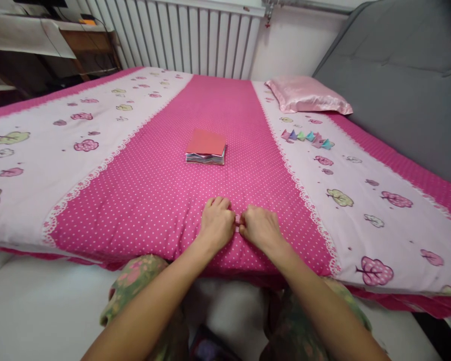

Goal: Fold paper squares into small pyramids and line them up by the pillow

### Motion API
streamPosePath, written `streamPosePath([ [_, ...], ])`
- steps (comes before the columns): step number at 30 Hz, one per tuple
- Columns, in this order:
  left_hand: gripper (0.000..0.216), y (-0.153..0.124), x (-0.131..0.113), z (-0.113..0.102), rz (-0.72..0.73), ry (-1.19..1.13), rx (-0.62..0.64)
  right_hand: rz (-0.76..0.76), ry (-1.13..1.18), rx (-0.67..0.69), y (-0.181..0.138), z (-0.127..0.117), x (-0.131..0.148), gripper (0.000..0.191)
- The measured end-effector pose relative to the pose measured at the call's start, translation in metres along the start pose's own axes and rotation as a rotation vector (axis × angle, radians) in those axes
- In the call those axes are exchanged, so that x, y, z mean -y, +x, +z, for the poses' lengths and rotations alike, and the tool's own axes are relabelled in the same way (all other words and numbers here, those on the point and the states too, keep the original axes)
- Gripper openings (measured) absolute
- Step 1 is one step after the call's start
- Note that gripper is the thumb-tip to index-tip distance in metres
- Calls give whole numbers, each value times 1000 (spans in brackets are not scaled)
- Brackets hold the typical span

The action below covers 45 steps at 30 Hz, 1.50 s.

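My left hand (218,221) and my right hand (260,225) are close together above the front edge of the bed, fingers curled into a pinch. Between the fingertips shows a sliver of a small pink piece of paper (237,223), mostly hidden, so its shape cannot be made out. Beyond them lies a stack of square paper (206,145) with a red sheet on top and many layers at its front edge. Off to the right, several small folded paper pieces (310,138) in pink, purple, green and blue sit in a row.
A pink polka-dot and white tree-print bedspread (135,195) covers the bed. A shiny pink pillow (308,94) rests near the grey headboard (398,85). Behind the bed stands a white radiator (188,40). At the far left is a desk (86,42) with cables.
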State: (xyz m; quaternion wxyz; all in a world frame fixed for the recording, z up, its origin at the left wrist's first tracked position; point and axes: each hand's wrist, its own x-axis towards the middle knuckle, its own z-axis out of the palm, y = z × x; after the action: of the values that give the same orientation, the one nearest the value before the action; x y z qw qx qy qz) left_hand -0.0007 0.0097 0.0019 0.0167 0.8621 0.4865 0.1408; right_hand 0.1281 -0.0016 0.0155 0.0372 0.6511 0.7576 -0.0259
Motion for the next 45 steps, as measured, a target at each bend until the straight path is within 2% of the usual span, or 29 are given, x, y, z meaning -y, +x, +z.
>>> streamPosePath([
  [23, 14, 6, 4, 1, 2, -74, 73, 3, 56, -30, 5, 7, -1, 20],
  [28, 13, 6, 7, 6, 21, -101, 52, -47, 53, -49, 5, 10, -4, 22],
  [45, 13, 3, 3, 7, 66, -15, 7, -17, -3, 2, 2, 5, 4, 19],
])
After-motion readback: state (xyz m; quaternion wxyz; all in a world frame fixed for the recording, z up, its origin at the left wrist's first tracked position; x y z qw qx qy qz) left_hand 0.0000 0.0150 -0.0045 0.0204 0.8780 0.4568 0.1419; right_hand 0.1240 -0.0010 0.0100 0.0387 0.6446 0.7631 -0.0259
